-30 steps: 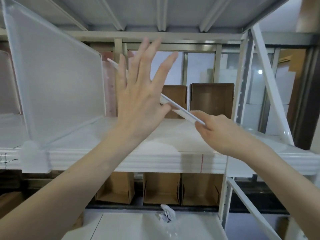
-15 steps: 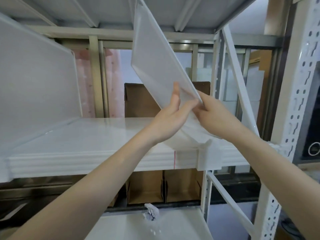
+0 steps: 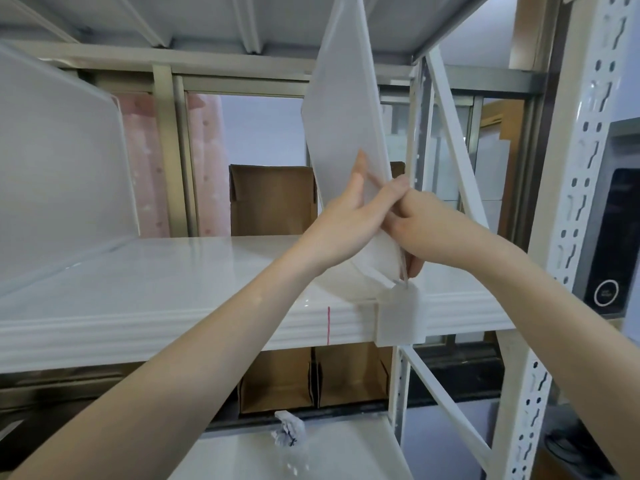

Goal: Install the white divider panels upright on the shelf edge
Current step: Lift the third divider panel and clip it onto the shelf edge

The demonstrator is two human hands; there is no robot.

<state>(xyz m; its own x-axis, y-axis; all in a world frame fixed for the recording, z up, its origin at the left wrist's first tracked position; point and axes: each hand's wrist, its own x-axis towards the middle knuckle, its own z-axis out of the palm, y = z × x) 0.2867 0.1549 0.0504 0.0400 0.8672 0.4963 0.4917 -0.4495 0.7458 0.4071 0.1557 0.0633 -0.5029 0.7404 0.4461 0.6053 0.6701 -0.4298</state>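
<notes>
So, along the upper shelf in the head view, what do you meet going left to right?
Installed divider panel → pink curtain → cardboard box → left hand → right hand → perforated rack upright.

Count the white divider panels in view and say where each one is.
2. One translucent white plastic divider panel stands on the shelf at far left; the other is tilted at the right shelf edge, between both hands. More may sit outside the frame.

A white shelf (image 3: pixel 180 271) carries two translucent divider panels: one (image 3: pixel 52 174) upright at left, another (image 3: pixel 346 133) clipped over its front edge.
</notes>
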